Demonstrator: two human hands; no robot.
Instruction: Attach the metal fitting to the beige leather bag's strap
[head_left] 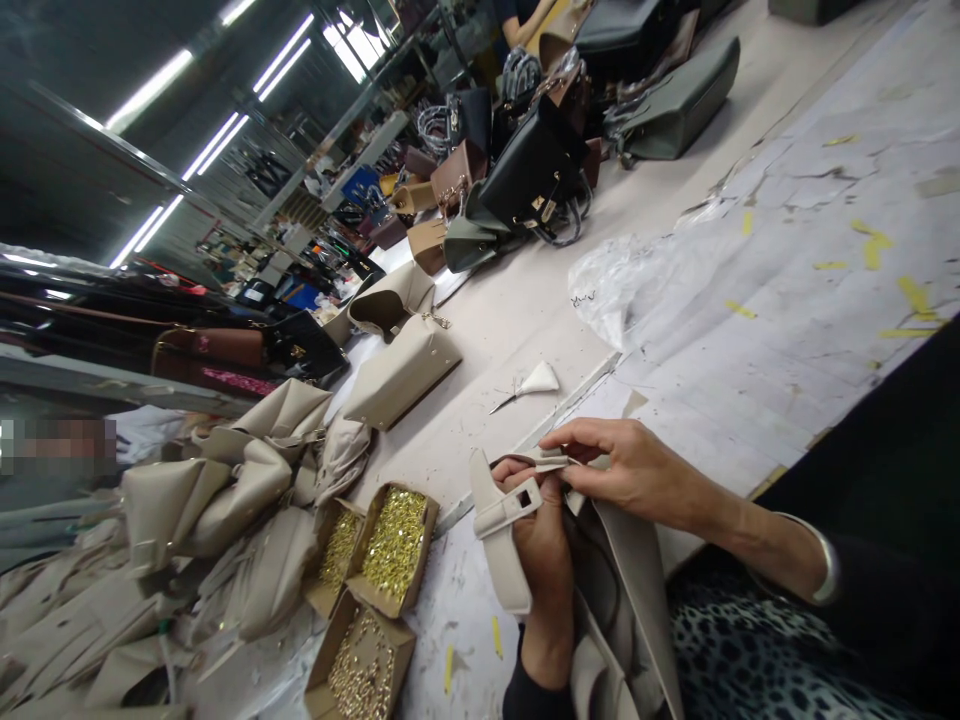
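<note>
In the head view, the left hand [541, 545] is closed around a beige leather bag strap with a rectangular slot [501, 520], thumb pressed over its upper end just above the slot. The right hand [626, 465] comes in from the right and pinches a thin beige leather strip [546, 462] between thumb and forefinger, right where it meets the strap at the left hand's fingertips. Below both hands hangs the beige leather bag body [634, 590] the strap belongs to, resting against the person's lap, beside a leopard-print fabric [742, 650].

Just left of the left hand sit three open cardboard boxes of small gold metal fittings [390, 545], close together on the worn white worktable [750, 330]. Further left lies a heap of unfinished beige leather bag pieces [225, 480]. Beyond the hands, a small white triangular scrap [536, 380] lies on the table, with a crumpled clear plastic sheet [622, 280] past it. Well away at the far end stands a cluster of finished black, brown and green handbags [540, 160].
</note>
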